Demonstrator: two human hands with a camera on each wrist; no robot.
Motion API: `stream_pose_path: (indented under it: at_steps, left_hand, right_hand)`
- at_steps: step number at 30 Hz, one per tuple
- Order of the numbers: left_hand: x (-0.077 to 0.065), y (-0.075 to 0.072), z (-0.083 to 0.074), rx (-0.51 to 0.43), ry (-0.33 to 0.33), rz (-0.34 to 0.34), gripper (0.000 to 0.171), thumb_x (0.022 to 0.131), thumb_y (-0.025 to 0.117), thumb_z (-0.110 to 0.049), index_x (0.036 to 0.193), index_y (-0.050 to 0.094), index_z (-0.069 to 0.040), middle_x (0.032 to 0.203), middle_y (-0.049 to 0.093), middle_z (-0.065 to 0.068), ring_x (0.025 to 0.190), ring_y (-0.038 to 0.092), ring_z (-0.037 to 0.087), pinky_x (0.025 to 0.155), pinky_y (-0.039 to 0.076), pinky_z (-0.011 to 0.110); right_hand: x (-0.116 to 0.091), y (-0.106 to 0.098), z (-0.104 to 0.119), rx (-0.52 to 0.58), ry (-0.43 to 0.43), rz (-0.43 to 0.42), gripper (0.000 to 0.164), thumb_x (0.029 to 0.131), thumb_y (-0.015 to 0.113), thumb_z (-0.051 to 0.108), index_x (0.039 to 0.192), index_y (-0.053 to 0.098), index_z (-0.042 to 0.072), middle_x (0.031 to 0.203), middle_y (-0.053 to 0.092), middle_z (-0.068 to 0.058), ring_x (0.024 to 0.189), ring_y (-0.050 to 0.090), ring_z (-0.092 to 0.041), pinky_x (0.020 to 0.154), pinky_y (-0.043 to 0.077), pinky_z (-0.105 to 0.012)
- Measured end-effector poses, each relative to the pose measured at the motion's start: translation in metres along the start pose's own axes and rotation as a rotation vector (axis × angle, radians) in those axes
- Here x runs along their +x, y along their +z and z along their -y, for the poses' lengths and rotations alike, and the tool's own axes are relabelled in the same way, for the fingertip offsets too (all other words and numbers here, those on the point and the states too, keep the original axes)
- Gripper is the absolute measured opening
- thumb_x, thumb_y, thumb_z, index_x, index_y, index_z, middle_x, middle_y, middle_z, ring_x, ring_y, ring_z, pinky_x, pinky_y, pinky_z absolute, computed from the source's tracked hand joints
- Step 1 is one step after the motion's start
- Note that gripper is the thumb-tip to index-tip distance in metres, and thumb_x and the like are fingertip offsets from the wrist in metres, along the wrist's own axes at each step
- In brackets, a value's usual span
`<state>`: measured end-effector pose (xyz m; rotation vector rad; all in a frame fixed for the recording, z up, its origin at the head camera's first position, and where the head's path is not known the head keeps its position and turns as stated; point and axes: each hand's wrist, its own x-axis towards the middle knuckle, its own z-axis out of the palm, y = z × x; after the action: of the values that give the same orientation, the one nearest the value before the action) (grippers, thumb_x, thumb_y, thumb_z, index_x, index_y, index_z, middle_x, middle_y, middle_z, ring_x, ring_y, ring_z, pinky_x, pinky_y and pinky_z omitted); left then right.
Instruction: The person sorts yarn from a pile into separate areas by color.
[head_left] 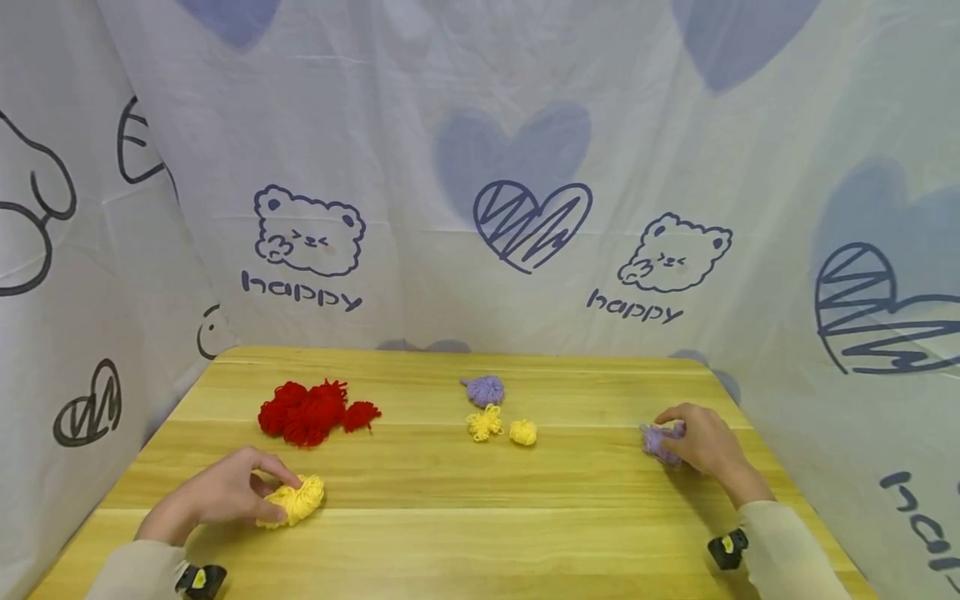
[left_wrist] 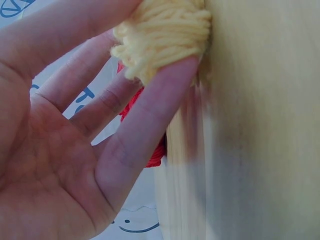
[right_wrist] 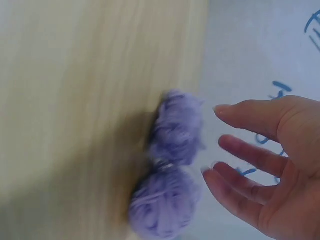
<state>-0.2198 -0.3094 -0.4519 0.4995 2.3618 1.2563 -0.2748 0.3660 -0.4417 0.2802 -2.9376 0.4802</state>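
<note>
My left hand [head_left: 225, 492] pinches a bundle of yellow yarn [head_left: 300, 500] between thumb and fingers, low over the near left of the table. In the left wrist view the yellow yarn [left_wrist: 165, 35] shows its wound strands between the fingertips. At the right side, my right hand [head_left: 705, 442] hovers by purple yarn [head_left: 658, 443]. The right wrist view shows two purple yarn balls end to end, one ball [right_wrist: 165, 202] beside the other [right_wrist: 177, 127]. There the right hand [right_wrist: 270, 170] has its fingers spread, with a gap between fingertips and yarn.
A cluster of red yarn balls [head_left: 306, 414] lies at the back left, a smaller red one [head_left: 362, 416] beside it. Near the back middle are a purple yarn ball [head_left: 485, 390], a loopy yellow piece [head_left: 485, 423] and a small yellow ball [head_left: 523, 432]. Printed cloth [head_left: 420, 275] surrounds the table.
</note>
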Motion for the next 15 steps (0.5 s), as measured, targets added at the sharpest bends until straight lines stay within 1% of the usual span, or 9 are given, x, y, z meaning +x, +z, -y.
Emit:
stream_pose_path:
  at_steps: [1,2,3,6,8,9,11,15]
  left_hand:
    - [0.000,0.000,0.000,0.002,0.002,0.000,0.036,0.080,0.083,0.000,0.115,0.074,0.006,0.129,0.062,0.033,0.111,0.069,0.049,0.058,0.060,0.035]
    - [0.000,0.000,0.001,0.001,0.001,0.000,0.036,0.080,0.083,0.000,0.115,0.074,0.005,0.129,0.062,0.032,0.111,0.069,0.049,0.058,0.060,0.035]
    - [0.000,0.000,0.001,0.001,0.000,0.001,0.036,0.080,0.083,-0.001,0.115,0.074,0.005,0.129,0.062,0.032,0.111,0.069,0.049,0.058,0.060,0.035]
    - [0.000,0.001,0.002,0.002,-0.001,0.002,0.036,0.080,0.083,-0.001,0.115,0.074,0.005,0.130,0.062,0.032,0.111,0.070,0.047,0.057,0.060,0.035]
    - [0.000,0.001,0.003,-0.003,-0.006,0.002,0.036,0.080,0.084,-0.002,0.115,0.074,0.004,0.130,0.062,0.031,0.110,0.070,0.044,0.057,0.060,0.034]
    - [0.000,0.001,0.003,-0.003,-0.002,0.004,0.036,0.081,0.083,-0.002,0.115,0.074,0.005,0.130,0.062,0.031,0.110,0.071,0.044,0.057,0.060,0.035]
    - [0.000,0.000,0.003,-0.008,0.002,0.006,0.036,0.081,0.084,-0.002,0.115,0.074,0.005,0.130,0.062,0.032,0.109,0.071,0.044,0.057,0.060,0.034]
    - [0.000,-0.001,0.002,-0.007,0.011,0.010,0.037,0.080,0.084,-0.002,0.115,0.074,0.005,0.129,0.062,0.032,0.110,0.070,0.048,0.058,0.060,0.035]
  right_hand:
    - [0.000,-0.002,0.004,-0.003,0.006,-0.006,0.025,0.084,0.077,0.008,0.108,0.079,0.005,0.104,0.074,-0.018,0.073,0.056,-0.020,0.062,0.044,-0.033]
    - [0.000,-0.004,0.008,-0.004,0.009,-0.013,0.025,0.084,0.076,0.009,0.109,0.078,0.005,0.108,0.074,-0.020,0.075,0.058,-0.021,0.062,0.045,-0.034]
    - [0.000,-0.006,0.012,-0.001,0.006,-0.020,0.025,0.085,0.076,0.010,0.110,0.078,0.006,0.112,0.074,-0.021,0.077,0.061,-0.025,0.063,0.049,-0.037]
    - [0.001,-0.009,0.025,0.026,-0.011,-0.029,0.024,0.087,0.076,0.011,0.111,0.078,0.006,0.120,0.073,-0.023,0.090,0.069,-0.037,0.073,0.057,-0.049]
    - [0.002,-0.009,0.033,0.044,-0.036,-0.030,0.023,0.088,0.077,0.011,0.111,0.078,0.007,0.122,0.072,-0.023,0.100,0.070,-0.042,0.079,0.058,-0.055]
    - [0.002,-0.009,0.037,0.052,-0.050,-0.029,0.023,0.088,0.078,0.011,0.111,0.078,0.007,0.122,0.072,-0.023,0.100,0.070,-0.043,0.081,0.058,-0.056]
    - [0.005,-0.008,0.045,0.059,-0.072,-0.027,0.022,0.088,0.079,0.011,0.110,0.078,0.009,0.122,0.073,-0.022,0.099,0.069,-0.042,0.079,0.058,-0.054]
    - [0.012,-0.006,0.061,0.062,-0.126,-0.027,0.022,0.088,0.080,0.012,0.110,0.079,0.011,0.120,0.074,-0.019,0.097,0.069,-0.037,0.078,0.058,-0.050]
